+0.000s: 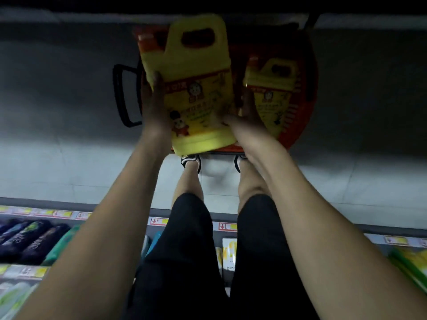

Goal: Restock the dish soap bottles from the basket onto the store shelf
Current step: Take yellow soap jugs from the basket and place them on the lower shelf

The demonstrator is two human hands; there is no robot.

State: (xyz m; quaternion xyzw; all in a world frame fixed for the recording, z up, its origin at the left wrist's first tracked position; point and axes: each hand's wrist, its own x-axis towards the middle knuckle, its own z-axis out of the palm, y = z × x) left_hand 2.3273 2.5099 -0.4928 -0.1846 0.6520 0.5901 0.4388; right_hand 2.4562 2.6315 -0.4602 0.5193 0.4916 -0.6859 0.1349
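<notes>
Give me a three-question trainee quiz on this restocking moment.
1. True or false: the left hand and right hand both grip the held bottle.
2. Where does the second bottle lie? A on the floor; B in the basket; C on a shelf.
3. Fill in: the basket's handle is coloured ____.
Key: 1 true; 2 B; 3 black.

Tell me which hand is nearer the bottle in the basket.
Right. The right hand lies beside the basket bottle; the left hand is beyond the held bottle, farther off.
</notes>
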